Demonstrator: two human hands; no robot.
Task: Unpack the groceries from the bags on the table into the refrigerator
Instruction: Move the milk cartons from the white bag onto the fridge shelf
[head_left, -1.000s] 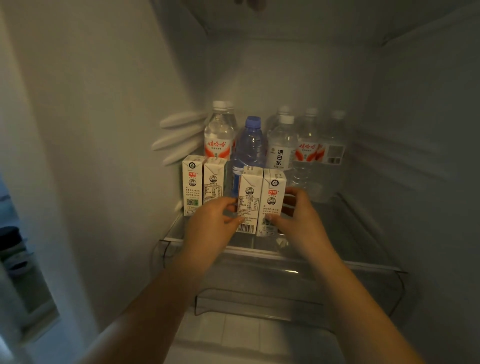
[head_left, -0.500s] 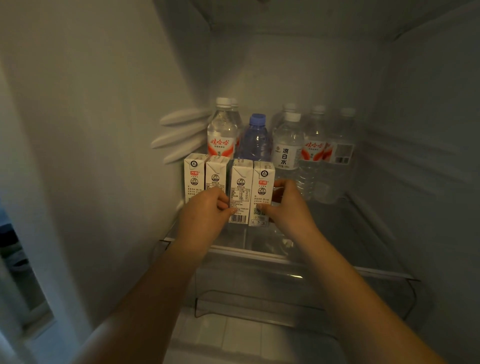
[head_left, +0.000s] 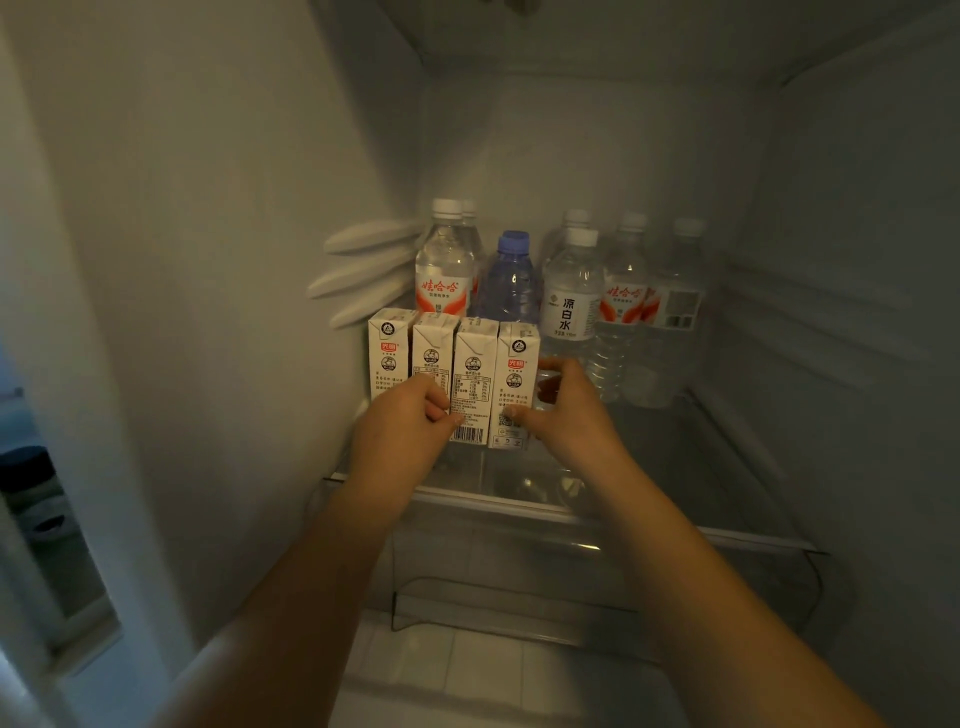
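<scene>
Now inside refrigerator | four milk cartons (head_left: 452, 379) stand in a row on glass shelf (head_left: 675, 467) | left hand (head_left: 402, 421) at 7 o'clock, thumb on third carton | right hand (head_left: 566, 410) at 4 o'clock pinches fourth carton | water bottles (head_left: 571, 291) at 12 o'clock behind.

1. Red characters 娃哈哈 stand on the red-and-white label of the left water bottle (head_left: 444, 270).
2. The same 娃哈哈 shows on a right-hand bottle (head_left: 623, 301).
3. Black characters 凉白水 run down the white label of the middle bottle (head_left: 569, 306).
4. A red 光明 logo marks the leftmost milk carton (head_left: 388, 353) and the rightmost carton (head_left: 516, 379).
5. A barcode sits low on the third carton (head_left: 470, 384); its small print is unreadable.
</scene>
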